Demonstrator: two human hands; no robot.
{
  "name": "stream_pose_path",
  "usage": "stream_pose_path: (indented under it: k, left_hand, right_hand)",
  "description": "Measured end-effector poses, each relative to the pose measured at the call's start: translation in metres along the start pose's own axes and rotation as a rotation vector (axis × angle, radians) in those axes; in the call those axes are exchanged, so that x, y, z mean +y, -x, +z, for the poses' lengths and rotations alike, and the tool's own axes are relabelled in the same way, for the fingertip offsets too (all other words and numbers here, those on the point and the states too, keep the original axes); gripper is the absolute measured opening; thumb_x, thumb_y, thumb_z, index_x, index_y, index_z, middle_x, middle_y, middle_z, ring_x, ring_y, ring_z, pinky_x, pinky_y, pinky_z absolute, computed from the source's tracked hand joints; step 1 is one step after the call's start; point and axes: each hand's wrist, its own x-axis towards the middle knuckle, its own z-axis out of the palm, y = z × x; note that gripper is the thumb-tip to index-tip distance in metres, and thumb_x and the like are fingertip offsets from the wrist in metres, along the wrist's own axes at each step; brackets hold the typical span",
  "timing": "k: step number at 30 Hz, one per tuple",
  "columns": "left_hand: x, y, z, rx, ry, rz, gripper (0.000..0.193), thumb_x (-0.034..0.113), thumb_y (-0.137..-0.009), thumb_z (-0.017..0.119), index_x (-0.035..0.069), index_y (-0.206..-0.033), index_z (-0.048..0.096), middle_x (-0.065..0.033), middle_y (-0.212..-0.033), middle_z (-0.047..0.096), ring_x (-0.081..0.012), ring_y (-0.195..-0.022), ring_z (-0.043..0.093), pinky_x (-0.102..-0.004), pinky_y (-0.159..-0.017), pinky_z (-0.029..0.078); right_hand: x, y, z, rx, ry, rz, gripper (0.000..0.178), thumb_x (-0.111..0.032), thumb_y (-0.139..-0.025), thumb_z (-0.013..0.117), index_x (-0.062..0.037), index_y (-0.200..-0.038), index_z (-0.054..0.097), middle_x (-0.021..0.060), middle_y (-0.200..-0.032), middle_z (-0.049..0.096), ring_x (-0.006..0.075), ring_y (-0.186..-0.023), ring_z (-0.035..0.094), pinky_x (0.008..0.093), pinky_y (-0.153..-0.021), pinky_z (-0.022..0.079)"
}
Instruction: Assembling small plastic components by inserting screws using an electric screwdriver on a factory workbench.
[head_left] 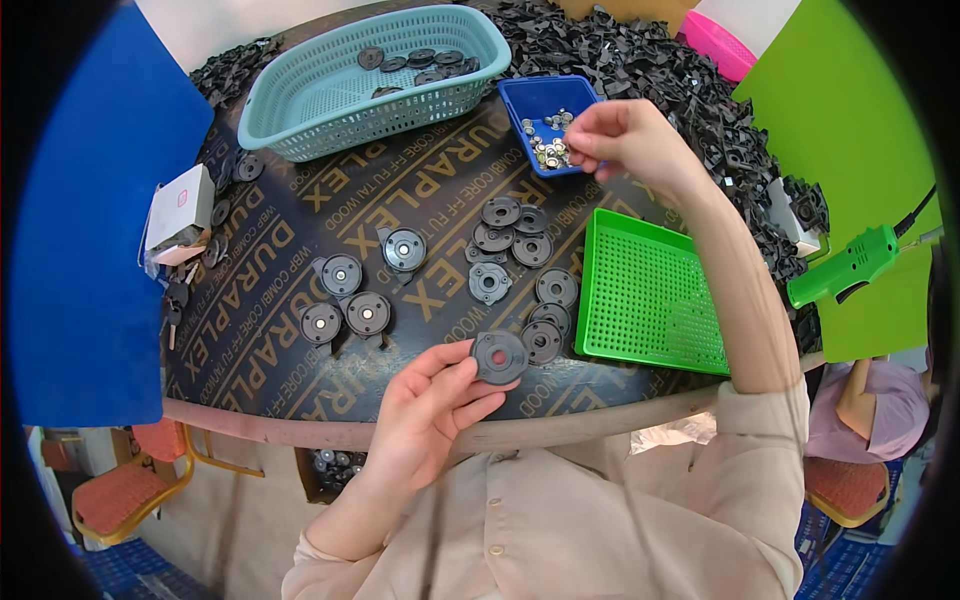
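My left hand (437, 405) is closed on a dark round plastic disc (500, 357) with a hole in its middle, held above the table's near edge. Over a small blue tray (543, 88), my right hand (622, 140) has thumb and fingertips pinched together; what is between them, if anything, is hidden. Small round metal parts (550, 152) lie in that tray under the fingertips. Further discs (490, 284) are grouped at the table's middle, some overlapping. Several more discs (342, 274), to their left, have a bright metal piece in the centre.
A teal basket (300, 140) with some discs stands at the far left. A green perforated tray (650, 300) lies under my right forearm. Black parts (640, 60) are heaped along the far and right side. A green power screwdriver (850, 265) hangs at right; a white box (180, 215) sits left.
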Motion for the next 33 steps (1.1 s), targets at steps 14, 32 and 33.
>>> stream_pose_path:
  k: [14, 32, 33]
  left_hand:
    - [-0.007, -0.008, 0.033, -0.044, 0.015, -0.015, 0.018, 0.007, -0.094, 0.05, 0.005, -0.112, 0.051, -0.0165, -0.114, 0.063, -0.0294, -0.108, 0.062, -0.0357, -0.091, 0.054]
    - [-0.012, -0.009, 0.028, -0.035, 0.059, 0.044, 0.016, 0.008, -0.094, 0.053, 0.004, -0.11, 0.051, -0.0153, -0.11, 0.064, -0.0254, -0.103, 0.065, -0.0347, -0.09, 0.055]
    - [-0.012, -0.009, 0.028, -0.034, 0.06, 0.044, 0.016, 0.008, -0.094, 0.053, 0.004, -0.11, 0.051, -0.0153, -0.11, 0.064, -0.0254, -0.103, 0.065, -0.0347, -0.09, 0.055]
  right_hand:
    - [0.001, 0.133, 0.065, -0.105, 0.035, -0.214, 0.008, -0.005, -0.077, 0.074, -0.0057, -0.084, 0.071, 0.0023, -0.094, 0.061, 0.0093, -0.079, 0.058, 0.0212, -0.062, 0.044]
    - [0.002, 0.147, 0.069, 0.091, 0.616, -0.691, 0.023, -0.006, -0.069, 0.075, -0.0103, -0.091, 0.072, 0.0016, -0.098, 0.065, 0.016, -0.068, 0.055, 0.0281, -0.055, 0.047]
    - [0.002, 0.147, 0.069, 0.089, 0.637, -0.702, 0.023, -0.007, -0.069, 0.075, -0.0106, -0.091, 0.072, 0.0011, -0.098, 0.065, 0.0159, -0.068, 0.055, 0.0281, -0.055, 0.048]
